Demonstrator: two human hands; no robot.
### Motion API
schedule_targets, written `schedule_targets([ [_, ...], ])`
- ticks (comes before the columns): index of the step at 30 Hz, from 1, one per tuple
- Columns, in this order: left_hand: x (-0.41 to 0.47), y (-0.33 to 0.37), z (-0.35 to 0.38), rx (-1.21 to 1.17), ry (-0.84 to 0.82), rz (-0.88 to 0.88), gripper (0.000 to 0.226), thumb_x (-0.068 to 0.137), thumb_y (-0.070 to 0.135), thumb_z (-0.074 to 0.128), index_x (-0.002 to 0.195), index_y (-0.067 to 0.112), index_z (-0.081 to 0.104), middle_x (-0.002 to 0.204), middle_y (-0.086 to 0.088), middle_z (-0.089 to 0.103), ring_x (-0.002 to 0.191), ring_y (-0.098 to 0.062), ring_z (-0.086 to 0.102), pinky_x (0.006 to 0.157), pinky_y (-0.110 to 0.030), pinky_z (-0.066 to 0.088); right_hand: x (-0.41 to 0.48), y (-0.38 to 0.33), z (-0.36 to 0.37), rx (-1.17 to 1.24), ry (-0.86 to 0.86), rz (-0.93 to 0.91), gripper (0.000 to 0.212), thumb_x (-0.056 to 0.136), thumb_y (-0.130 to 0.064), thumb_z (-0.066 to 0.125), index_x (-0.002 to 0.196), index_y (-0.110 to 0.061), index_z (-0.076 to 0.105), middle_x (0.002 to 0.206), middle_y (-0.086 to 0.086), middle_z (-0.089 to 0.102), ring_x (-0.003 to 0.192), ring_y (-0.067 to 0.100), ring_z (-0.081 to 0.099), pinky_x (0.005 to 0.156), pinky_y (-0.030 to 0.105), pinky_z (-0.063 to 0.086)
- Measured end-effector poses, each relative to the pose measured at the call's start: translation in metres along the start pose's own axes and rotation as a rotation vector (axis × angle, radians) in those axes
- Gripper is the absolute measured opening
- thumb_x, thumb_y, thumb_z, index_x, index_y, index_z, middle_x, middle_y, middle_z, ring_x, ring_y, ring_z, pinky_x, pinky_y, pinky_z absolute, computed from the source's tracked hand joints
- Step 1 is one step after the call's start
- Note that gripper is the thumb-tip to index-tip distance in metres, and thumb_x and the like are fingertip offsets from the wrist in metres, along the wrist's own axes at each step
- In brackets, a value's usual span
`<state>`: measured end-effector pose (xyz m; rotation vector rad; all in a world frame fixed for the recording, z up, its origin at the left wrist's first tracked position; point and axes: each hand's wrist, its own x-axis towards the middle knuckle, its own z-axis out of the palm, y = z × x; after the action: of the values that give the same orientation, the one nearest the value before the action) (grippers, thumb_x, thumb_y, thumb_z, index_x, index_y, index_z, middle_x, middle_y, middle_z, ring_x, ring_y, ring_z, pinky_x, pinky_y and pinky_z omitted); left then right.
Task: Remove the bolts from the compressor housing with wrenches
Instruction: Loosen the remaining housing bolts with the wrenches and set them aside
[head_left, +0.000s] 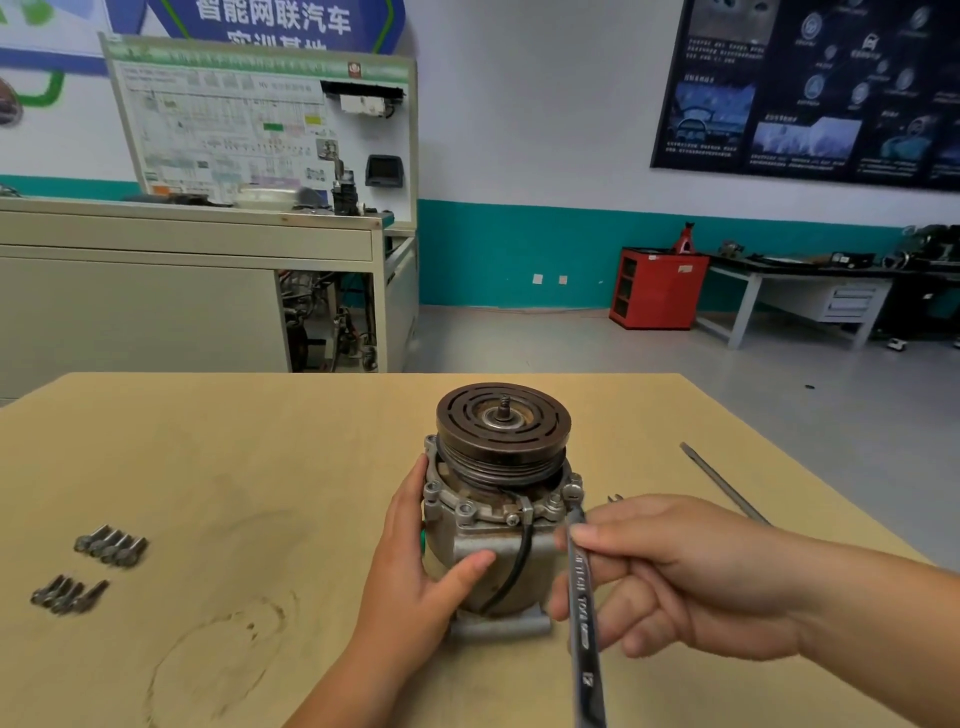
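**Wrench set on a flange bolt, task part done**

The compressor (493, 525) stands upright at the centre of the table (260, 467), pulley (503, 426) uppermost. Clock directions are taken from it, with 12 away from the person.

The left hand (415, 561) grips the housing from 9 o'clock. Its thumb lies flat across the front face and its fingers curl round the far side, largely out of sight. The right hand (670, 571), at 4 o'clock, pinches the wrench (582, 597) between thumb and forefinger. Its other fingers are loosely curled beneath the shaft. The head of the wrench sits at a flange bolt (571, 491) at about 3 o'clock. Whether it is fully seated on the bolt head cannot be told.

Done: two clusters of loose bolts (111, 544) lie on the table at 8 o'clock, well apart from the housing.

Left: several bolt heads show on the near flange, from 8 o'clock (432, 488) round to 3 o'clock. The far side of the flange is hidden by the pulley. The task is judged to be roughly at its middle, with the 3 o'clock bolt in hand.

A thin rod (722, 483) lies at 2 o'clock.
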<state>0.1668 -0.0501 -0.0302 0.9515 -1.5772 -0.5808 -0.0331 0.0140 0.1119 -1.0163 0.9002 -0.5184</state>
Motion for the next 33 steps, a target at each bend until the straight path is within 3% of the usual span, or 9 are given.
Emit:
schedule_targets([
  [5, 0.000, 0.003, 0.001, -0.023, -0.013, -0.019, 0.085, 0.070, 0.062, 0.062, 0.142, 0.039, 0.023, 0.146, 0.019, 0.034, 0.133, 0.001, 0.037, 0.106, -0.011, 0.031, 0.010, 0.001, 0.006, 0.056, 0.127, -0.020, 0.013, 0.089, -0.015, 0.048, 0.092, -0.003, 0.051, 0.065, 0.018, 0.069, 0.041, 0.018, 0.064, 0.034, 0.021, 0.047],
  [9, 0.000, 0.003, 0.001, -0.054, -0.023, -0.056, 0.096, 0.064, 0.078, 0.061, 0.143, 0.037, 0.024, 0.148, 0.014, 0.035, 0.135, -0.004, 0.037, 0.112, -0.034, 0.034, 0.016, 0.002, 0.002, 0.056, 0.134, -0.034, 0.017, 0.093, -0.017, 0.044, 0.099, -0.002, 0.050, 0.062, 0.017, 0.067, 0.038, 0.017, 0.061, 0.032, 0.019, 0.045],
  [15, -0.002, 0.006, 0.000, -0.091, -0.042, -0.084, 0.091, 0.066, 0.059, 0.067, 0.143, 0.039, 0.023, 0.149, 0.012, 0.035, 0.137, -0.006, 0.036, 0.113, -0.044, 0.033, 0.012, -0.001, -0.002, -0.033, 0.131, -0.009, 0.015, 0.096, -0.015, 0.042, 0.098, -0.002, 0.049, 0.060, 0.017, 0.065, 0.039, 0.019, 0.062, 0.033, 0.020, 0.046],
  [18, -0.002, 0.007, 0.000, -0.101, -0.047, -0.082, 0.090, 0.066, 0.059, 0.068, 0.143, 0.042, 0.023, 0.148, 0.017, 0.035, 0.136, -0.002, 0.036, 0.113, -0.040, 0.034, 0.007, -0.005, -0.010, -0.118, 0.106, 0.030, 0.019, 0.090, -0.020, 0.048, 0.098, -0.003, 0.047, 0.059, 0.015, 0.065, 0.036, 0.016, 0.060, 0.035, 0.021, 0.048],
  [21, -0.002, 0.007, -0.001, -0.099, -0.034, -0.085, 0.088, 0.063, 0.061, 0.069, 0.139, 0.048, 0.027, 0.144, 0.020, 0.040, 0.131, 0.003, 0.040, 0.108, -0.025, 0.037, 0.003, -0.014, -0.020, -0.266, 0.058, 0.070, 0.035, 0.078, -0.028, 0.054, 0.103, -0.004, 0.047, 0.058, 0.011, 0.063, 0.034, 0.012, 0.057, 0.038, 0.022, 0.047],
  [24, -0.002, 0.007, -0.003, -0.110, -0.026, -0.099, 0.086, 0.060, 0.061, 0.070, 0.135, 0.055, 0.029, 0.140, 0.021, 0.043, 0.127, 0.006, 0.042, 0.099, -0.011, 0.038, 0.000, -0.024, -0.029, -0.392, 0.078, 0.093, 0.036, 0.078, -0.031, 0.054, 0.104, -0.006, 0.053, 0.054, 0.007, 0.059, 0.030, 0.009, 0.050, 0.033, 0.019, 0.044],
  [29, -0.002, 0.006, -0.003, -0.113, -0.020, -0.096, 0.087, 0.060, 0.061, 0.070, 0.137, 0.051, 0.030, 0.141, 0.018, 0.043, 0.128, 0.005, 0.041, 0.099, -0.010, 0.038, -0.003, -0.044, -0.048, -0.896, 0.065, 0.189, 0.025, 0.095, -0.037, 0.043, 0.089, -0.022, 0.062, 0.053, -0.006, 0.057, 0.041, 0.010, 0.049, 0.046, 0.019, 0.044],
  [33, -0.002, 0.007, -0.003, -0.124, -0.022, -0.105, 0.087, 0.058, 0.061, 0.070, 0.135, 0.055, 0.030, 0.141, 0.019, 0.043, 0.127, 0.005, 0.042, 0.097, -0.010, 0.039, 0.007, -0.061, -0.065, -1.303, 0.179, 0.153, 0.036, 0.079, -0.061, 0.044, 0.077, -0.032, 0.064, 0.060, -0.011, 0.057, 0.054, 0.006, 0.050, 0.059, 0.017, 0.044],
])
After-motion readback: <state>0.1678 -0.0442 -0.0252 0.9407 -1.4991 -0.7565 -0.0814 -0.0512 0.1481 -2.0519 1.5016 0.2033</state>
